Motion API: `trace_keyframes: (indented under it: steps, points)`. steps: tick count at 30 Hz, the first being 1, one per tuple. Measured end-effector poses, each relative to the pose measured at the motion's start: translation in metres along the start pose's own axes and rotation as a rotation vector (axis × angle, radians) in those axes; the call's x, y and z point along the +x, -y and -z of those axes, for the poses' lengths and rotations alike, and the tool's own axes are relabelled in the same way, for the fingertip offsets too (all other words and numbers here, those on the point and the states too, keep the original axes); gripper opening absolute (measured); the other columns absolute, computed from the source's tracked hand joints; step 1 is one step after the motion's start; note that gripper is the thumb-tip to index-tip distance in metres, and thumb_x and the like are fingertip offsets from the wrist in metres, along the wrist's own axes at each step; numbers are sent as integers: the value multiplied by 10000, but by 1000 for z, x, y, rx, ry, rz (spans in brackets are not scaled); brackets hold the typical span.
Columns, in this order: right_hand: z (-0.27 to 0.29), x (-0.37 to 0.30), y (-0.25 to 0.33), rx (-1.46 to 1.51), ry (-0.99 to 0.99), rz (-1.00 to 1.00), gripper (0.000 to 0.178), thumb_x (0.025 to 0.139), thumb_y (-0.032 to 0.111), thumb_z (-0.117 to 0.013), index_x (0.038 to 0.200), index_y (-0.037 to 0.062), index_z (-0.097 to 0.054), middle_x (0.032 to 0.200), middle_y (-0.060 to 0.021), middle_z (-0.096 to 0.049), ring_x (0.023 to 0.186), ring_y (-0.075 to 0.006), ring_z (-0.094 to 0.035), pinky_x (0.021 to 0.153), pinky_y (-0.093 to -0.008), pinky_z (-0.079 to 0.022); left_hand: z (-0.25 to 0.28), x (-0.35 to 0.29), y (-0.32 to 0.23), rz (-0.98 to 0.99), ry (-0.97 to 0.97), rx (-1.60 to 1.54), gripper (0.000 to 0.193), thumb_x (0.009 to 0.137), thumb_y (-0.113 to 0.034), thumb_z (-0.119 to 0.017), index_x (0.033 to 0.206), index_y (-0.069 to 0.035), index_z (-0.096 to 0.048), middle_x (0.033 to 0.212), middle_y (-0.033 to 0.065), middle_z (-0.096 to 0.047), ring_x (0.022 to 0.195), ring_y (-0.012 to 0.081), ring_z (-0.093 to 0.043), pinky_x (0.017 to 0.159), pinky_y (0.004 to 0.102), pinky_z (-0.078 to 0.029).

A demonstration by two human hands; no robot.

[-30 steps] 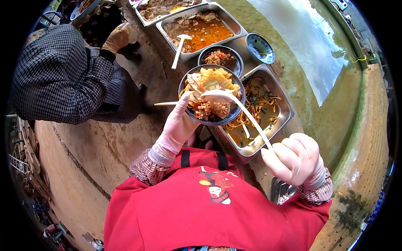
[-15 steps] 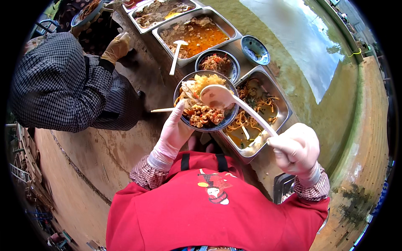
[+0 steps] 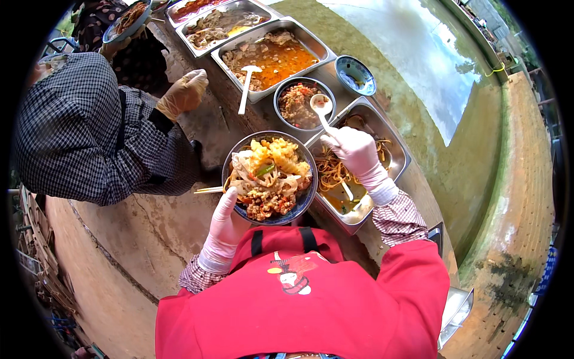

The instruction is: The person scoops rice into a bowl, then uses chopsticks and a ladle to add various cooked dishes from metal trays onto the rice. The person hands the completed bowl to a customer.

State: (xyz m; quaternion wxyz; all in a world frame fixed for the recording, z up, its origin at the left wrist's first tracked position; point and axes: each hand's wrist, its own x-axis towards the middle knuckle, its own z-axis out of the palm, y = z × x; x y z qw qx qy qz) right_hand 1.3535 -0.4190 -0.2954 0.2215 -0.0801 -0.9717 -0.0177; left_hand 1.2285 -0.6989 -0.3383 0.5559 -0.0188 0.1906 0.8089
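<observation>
My gloved left hand (image 3: 226,224) grips a dark-rimmed bowl (image 3: 304,206) at its near left edge, thumb on the rim. Food (image 3: 272,176) heaps it: yellow pieces, pale slices and reddish minced meat. Chopsticks (image 3: 207,190) stick out on its left side. In my gloved right hand (image 3: 354,149) is the handle of a white spoon (image 3: 321,105), closed between the fingers. The spoon's head is over the right edge of a round bowl of minced meat (image 3: 299,107). Below my right hand lies a steel tray of noodles (image 3: 397,157), partly hidden by the hand.
Steel trays (image 3: 323,51) of food line the ledge farther off, one with a white ladle (image 3: 245,90) in it. A blue patterned bowl (image 3: 357,75) stands near the water (image 3: 406,113) on the right. At left, a person in a checked garment (image 3: 78,125) reaches out a gloved hand (image 3: 184,94).
The spoon has moved from over my held bowl to the round minced-meat bowl, my right hand going forward and left. The held bowl has come nearer to me. The other person's hand shifted right.
</observation>
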Motion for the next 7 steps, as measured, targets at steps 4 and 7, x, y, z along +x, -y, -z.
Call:
trace_keyframes:
  steps: [4,7]
  points:
    - [-24,3,22,-4,87,59,178,823,220,-653,940,88,-629,684,-49,-574,592,-218,-585,532,-328,-470,13,-22,-17,24,7,-23,657,923,-309,-554,1448,-51,-255,1435,131,-387,1306,297,-398,1090,456,-320]
    - [-26,6,22,21,102,54,178,823,192,-647,967,89,-629,706,-55,-588,616,-226,-597,551,-335,-478,16,-26,-18,10,8,-33,669,920,-311,-559,1453,-55,-247,1438,125,-384,1306,301,-397,1091,462,-317]
